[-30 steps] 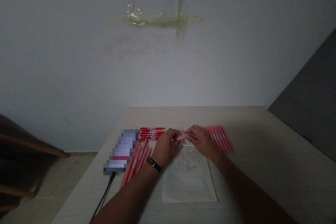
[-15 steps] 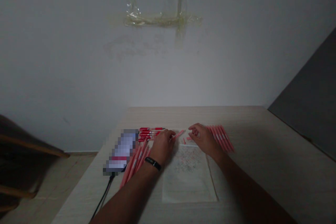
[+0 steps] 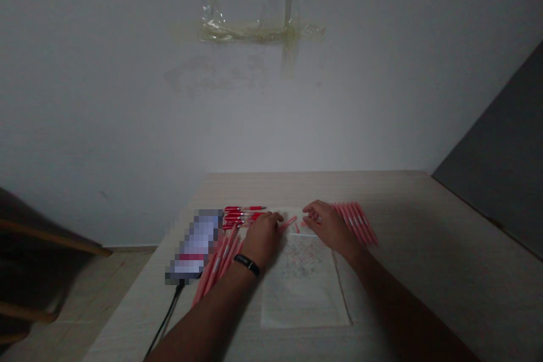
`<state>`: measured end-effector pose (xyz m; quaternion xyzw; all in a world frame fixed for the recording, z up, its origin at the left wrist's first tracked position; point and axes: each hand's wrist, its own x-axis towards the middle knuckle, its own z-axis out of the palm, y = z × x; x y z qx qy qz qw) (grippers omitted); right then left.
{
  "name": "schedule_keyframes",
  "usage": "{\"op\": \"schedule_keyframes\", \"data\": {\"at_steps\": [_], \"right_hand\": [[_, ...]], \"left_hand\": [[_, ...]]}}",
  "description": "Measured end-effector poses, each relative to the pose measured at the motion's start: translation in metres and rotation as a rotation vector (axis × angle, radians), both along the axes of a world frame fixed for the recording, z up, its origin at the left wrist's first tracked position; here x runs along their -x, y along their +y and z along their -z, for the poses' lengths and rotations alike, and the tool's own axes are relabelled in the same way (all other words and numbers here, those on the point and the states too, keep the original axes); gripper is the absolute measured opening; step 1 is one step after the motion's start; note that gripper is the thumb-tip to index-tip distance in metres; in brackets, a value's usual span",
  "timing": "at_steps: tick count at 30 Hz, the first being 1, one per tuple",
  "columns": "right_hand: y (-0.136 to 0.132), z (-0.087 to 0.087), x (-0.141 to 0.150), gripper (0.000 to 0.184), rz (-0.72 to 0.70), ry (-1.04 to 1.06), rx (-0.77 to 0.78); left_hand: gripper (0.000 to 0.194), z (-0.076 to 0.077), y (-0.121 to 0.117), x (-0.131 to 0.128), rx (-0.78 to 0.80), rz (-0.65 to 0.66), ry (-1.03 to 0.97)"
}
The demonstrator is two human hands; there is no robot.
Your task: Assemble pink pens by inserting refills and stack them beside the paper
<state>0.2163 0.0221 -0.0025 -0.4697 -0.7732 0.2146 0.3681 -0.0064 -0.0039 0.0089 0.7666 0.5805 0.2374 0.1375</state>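
Note:
My left hand [image 3: 262,236], with a black band [image 3: 246,264] on the wrist, pinches a pink pen barrel [image 3: 289,223] that points up and right from the fingertips. Facing it, my right hand [image 3: 328,225] has its fingers curled toward the thumb; whatever lies between them is too small to make out. Two short pink pieces, one of them a small pen part [image 3: 297,228], lie on the table between the hands. Below them is a white sheet [image 3: 305,288] covered with scribbles in its upper half.
Several pink pens [image 3: 355,222] lie side by side right of my right hand. More pink pens [image 3: 218,260] lie partly under my left forearm, with red pens [image 3: 241,216] behind them. A blurred phone [image 3: 197,243] with a black cable [image 3: 169,308] is at left. A wall [image 3: 339,124] borders the table's back.
The pink barrel in my left fingers has dipped slightly and come a little nearer to me. My right fingers have shifted slightly; both forearms stay in nearly the same place.

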Motion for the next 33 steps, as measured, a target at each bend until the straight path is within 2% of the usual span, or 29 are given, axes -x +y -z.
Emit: {"op": "schedule_keyframes", "data": {"at_steps": [5,10,13,17,21,28,33], "right_hand": [[0.000,-0.002,-0.002,0.010,0.002,-0.033,-0.011],[0.000,-0.017,-0.014,0.006,-0.008,-0.136,-0.013],[0.001,-0.025,-0.026,0.009,0.042,-0.217,0.024],[0.006,-0.021,-0.037,0.016,0.079,-0.239,0.105],[0.009,-0.013,-0.040,0.017,0.082,-0.228,0.170],[0.010,-0.018,-0.040,0.019,0.136,-0.251,0.025],[0.010,-0.022,-0.040,0.020,0.150,-0.259,-0.001]], "left_hand": [[0.021,-0.001,-0.003,-0.002,0.003,0.001,0.032],[0.018,-0.007,-0.003,0.001,-0.017,0.021,0.015],[0.018,-0.014,0.001,0.008,-0.025,0.006,-0.025],[0.012,-0.021,0.008,0.020,-0.075,-0.052,-0.091],[0.013,-0.023,0.012,0.024,-0.058,-0.094,-0.130],[0.014,-0.025,0.013,0.025,-0.051,-0.101,-0.157],[0.016,-0.026,0.014,0.026,-0.058,-0.104,-0.167]]}}
